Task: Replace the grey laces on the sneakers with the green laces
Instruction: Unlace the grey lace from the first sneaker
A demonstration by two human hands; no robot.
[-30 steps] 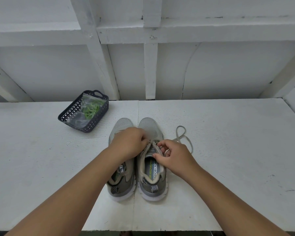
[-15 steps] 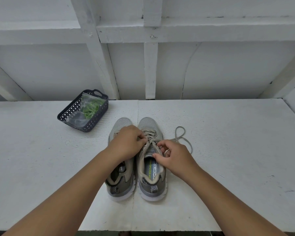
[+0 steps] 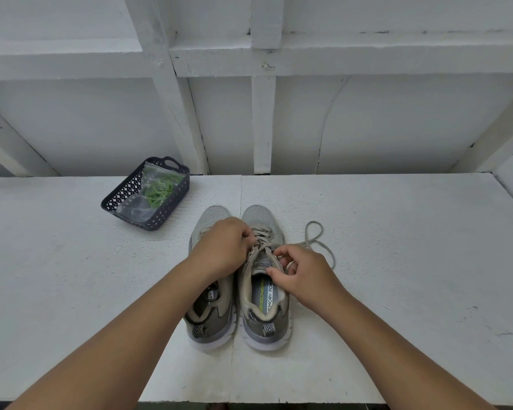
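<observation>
While the two sneakers stand side by side on the white surface [image 3: 397, 261], our left hand [image 3: 219, 250] pinches the grey lace [image 3: 261, 235] of the right sneaker [image 3: 264, 291], lying over the left sneaker [image 3: 211, 315]. Our right hand [image 3: 305, 276] grips the lace near the tongue. Green laces [image 3: 160, 190] lie bagged in the dark basket [image 3: 131, 190].

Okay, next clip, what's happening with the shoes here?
A person is unlacing the right-hand sneaker of a grey pair standing side by side on a white table. Both hands work at its grey lace: the left hand pinches it near the upper eyelets, and the right hand holds the tongue area. A loose lace end loops onto the table at the right. The green laces sit bagged in a dark basket, untouched.
</observation>
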